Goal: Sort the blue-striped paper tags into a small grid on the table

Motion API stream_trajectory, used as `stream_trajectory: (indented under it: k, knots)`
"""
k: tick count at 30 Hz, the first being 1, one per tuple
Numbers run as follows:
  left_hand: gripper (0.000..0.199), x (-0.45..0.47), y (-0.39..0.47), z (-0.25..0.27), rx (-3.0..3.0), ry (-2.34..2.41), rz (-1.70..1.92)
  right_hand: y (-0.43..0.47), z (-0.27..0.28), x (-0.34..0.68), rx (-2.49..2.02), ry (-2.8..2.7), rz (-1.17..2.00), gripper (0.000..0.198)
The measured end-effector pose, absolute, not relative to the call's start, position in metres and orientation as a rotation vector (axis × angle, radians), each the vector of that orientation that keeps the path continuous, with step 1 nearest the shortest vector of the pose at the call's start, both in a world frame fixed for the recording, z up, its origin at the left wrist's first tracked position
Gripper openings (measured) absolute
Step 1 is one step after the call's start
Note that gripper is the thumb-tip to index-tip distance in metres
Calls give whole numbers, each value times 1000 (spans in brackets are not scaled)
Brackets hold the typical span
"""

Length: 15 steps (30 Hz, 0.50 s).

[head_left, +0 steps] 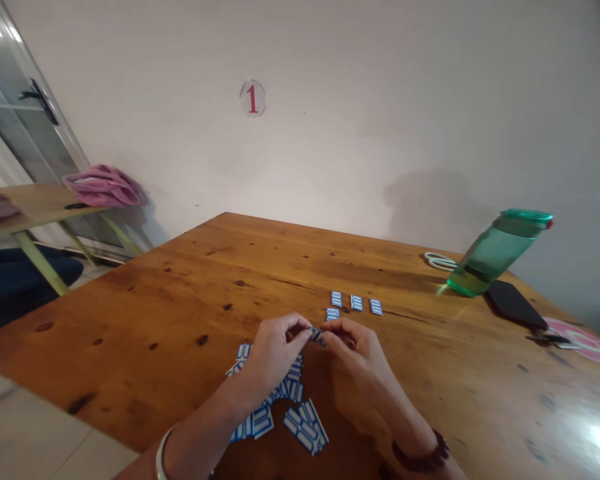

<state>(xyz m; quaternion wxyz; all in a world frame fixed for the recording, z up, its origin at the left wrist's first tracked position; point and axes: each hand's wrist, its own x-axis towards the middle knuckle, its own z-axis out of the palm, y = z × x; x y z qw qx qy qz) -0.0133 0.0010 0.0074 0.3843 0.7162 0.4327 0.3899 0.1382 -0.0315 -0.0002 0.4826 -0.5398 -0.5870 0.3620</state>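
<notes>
Both hands, L [275, 350] & R [355, 353], pinch blue-white packet [317, 335] between fingertips.

Numbered workroom: wooden table [180, 280]

Bare table [180, 293] lies open left; bottle [495, 253] and phone [515, 303] crowd the far right.

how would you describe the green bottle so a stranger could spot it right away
Start at the wooden table and follow its far right edge by the wall. The green bottle stands there beside a black case; it alone is tall and see-through.
</notes>
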Motion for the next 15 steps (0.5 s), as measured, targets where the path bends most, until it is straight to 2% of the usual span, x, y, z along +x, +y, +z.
stream_trajectory:
  k: [6,15]
  knots:
    - [16,-12,-2,6,2158,1154,913,-36,2,134,-1466,-1657,483,10]
    - [19,-15,0,-2,2545,1070,926,-42,-1,133,-1466,-1870,188,19]
